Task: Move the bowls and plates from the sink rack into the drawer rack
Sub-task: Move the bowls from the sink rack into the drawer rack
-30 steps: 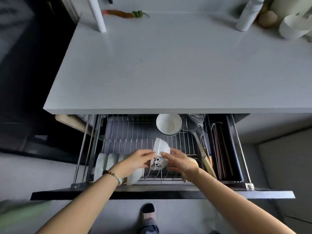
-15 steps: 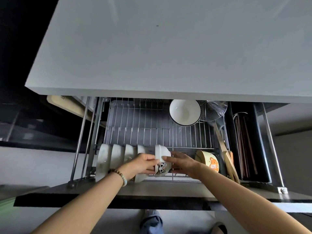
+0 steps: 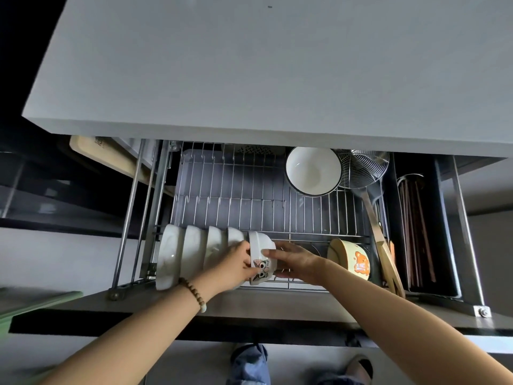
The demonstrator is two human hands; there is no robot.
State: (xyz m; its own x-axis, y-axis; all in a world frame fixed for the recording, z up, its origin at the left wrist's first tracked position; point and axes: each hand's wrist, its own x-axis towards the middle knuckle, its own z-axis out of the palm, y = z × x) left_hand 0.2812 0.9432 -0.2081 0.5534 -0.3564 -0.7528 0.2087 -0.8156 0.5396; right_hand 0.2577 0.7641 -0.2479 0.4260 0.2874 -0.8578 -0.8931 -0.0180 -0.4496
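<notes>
A small white bowl with a cat face [image 3: 261, 258] stands on edge in the front row of the drawer rack [image 3: 249, 198]. My left hand [image 3: 236, 266] grips its left side and my right hand [image 3: 294, 262] holds its right side. It leans at the right end of a row of white bowls [image 3: 188, 252] standing on edge. A yellow bowl with an orange bear [image 3: 352, 259] leans further right. One white bowl with a dark rim [image 3: 313, 170] sits upright at the back.
The grey countertop [image 3: 249, 65] overhangs the open drawer. A wire skimmer [image 3: 361, 168] with a wooden handle lies along the rack's right side, beside a holder of chopsticks [image 3: 416, 226]. A cutting board [image 3: 105, 157] sits at the left. Feet show below the drawer front.
Both hands have lowered the cat bowl from above the rack into the front row, tipping it on edge against the white bowls. The view has dropped closer to the drawer.
</notes>
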